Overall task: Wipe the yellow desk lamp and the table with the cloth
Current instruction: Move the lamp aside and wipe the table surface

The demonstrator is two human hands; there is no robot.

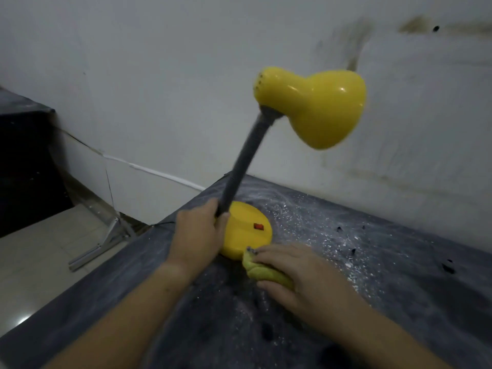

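Person seen only as two arms: left hand (198, 235) and right hand (300, 272) both bare, left forearm (127, 315) and right forearm (372, 334) bare too (uncovered all the way down to the bottom edge), details soft from blur.

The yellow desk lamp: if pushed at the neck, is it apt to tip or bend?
Probably top-heavy: the large shade hangs out beyond the small round base, so it may tip rightward. The thin grey neck looks flexible and may bend; the left hand grips it low.

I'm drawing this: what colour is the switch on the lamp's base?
The switch is red-orange, clearest in the head view.
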